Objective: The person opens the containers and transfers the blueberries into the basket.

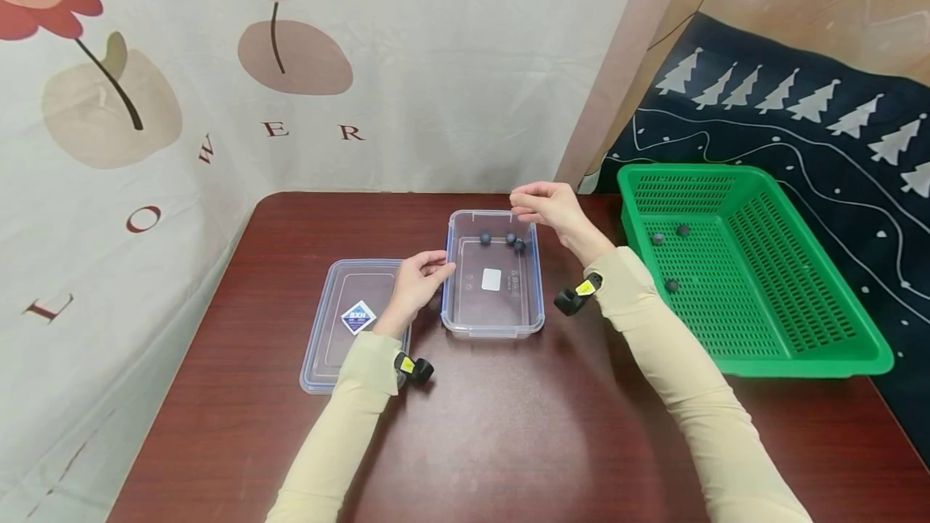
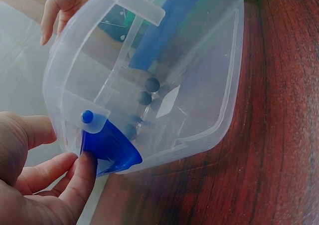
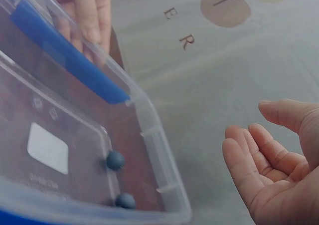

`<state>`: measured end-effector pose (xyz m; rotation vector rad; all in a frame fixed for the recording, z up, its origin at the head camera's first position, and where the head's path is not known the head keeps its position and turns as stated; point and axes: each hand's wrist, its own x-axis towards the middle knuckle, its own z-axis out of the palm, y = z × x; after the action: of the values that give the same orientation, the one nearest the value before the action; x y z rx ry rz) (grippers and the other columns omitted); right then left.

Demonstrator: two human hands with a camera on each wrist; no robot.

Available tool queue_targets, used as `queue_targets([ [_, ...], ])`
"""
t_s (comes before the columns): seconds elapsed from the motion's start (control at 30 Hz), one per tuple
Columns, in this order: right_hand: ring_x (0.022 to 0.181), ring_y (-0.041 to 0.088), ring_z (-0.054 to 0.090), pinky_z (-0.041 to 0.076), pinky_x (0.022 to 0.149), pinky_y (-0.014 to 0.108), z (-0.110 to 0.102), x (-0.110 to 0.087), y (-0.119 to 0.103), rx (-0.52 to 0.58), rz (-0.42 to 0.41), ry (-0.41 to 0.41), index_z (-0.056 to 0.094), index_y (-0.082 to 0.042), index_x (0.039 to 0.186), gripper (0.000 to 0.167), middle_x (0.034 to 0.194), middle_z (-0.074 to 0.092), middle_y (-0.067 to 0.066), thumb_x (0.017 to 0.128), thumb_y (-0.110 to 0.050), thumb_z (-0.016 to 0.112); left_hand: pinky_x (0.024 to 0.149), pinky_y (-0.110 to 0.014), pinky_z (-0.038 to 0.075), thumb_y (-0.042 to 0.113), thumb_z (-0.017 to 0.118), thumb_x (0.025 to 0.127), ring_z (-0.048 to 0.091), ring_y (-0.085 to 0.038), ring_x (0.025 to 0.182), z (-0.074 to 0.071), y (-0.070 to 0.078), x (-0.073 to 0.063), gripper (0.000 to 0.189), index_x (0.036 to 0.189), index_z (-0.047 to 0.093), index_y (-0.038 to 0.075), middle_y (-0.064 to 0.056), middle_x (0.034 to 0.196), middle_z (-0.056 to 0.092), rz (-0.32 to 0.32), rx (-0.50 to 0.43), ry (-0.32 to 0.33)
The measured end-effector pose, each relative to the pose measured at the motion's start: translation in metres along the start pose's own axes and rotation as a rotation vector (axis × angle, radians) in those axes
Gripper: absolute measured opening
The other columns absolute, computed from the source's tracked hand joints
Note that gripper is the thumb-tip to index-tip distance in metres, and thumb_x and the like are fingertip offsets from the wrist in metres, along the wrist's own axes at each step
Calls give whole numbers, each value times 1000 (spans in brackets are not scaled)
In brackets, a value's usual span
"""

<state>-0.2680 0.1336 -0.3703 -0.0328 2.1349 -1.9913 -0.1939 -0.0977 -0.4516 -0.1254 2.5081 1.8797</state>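
Note:
A clear plastic box (image 1: 472, 313) with blue side latches sits at the middle of the table. Inside it, near the far end, lie three small dark blue balls (image 1: 511, 239). My left hand (image 1: 417, 285) holds the box's left edge, its fingertips at the lowered blue latch (image 2: 109, 147). Over the box's far right corner hovers my right hand (image 1: 552, 212). In the right wrist view, that hand's fingers (image 3: 241, 160) are loosely bent, the thumb stands apart, and nothing is between them.
A clear lid (image 1: 330, 345) with a blue-and-white label lies left of the box, partly under the left forearm. At the right stands a green slotted basket (image 1: 795, 366) holding three dark balls (image 1: 672, 285). A printed cloth hangs behind the table's far edge.

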Motion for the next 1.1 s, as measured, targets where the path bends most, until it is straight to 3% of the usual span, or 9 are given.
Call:
queue_targets([
  [0.4, 104, 37, 59, 51, 85, 38, 37, 6, 24, -18, 38, 49, 63, 8, 110, 30, 96, 68, 13, 86, -8, 67, 74, -19, 47, 7, 69, 84, 63, -25, 93, 1, -2, 1, 31, 112, 63, -6, -21, 104, 66, -1, -14, 6],
  [0.63, 105, 38, 59, 49, 88, 40, 50, 11, 39, -42, 97, 106, 63, 7, 111, 31, 108, 65, 20, 85, -8, 68, 74, -19, 48, 6, 68, 84, 63, -26, 93, 1, -1, 1, 31, 112, 62, -8, -23, 104, 65, 10, -17, 6],
  [0.9, 100, 38, 61, 51, 84, 39, 62, 17, 49, -49, 151, 205, 64, 10, 104, 28, 91, 64, 13, 81, -5, 71, 74, -19, 48, 7, 68, 84, 63, -24, 92, 0, 0, 1, 32, 113, 62, -7, -22, 104, 65, 6, -20, -3],
  [1.1, 98, 34, 63, 52, 81, 34, 64, 20, 54, -121, 194, 232, 64, 9, 103, 28, 93, 65, 16, 81, -6, 72, 73, -18, 47, 8, 68, 85, 63, -23, 93, 0, 0, 1, 33, 114, 62, -6, -21, 106, 65, -3, -22, -7],
])
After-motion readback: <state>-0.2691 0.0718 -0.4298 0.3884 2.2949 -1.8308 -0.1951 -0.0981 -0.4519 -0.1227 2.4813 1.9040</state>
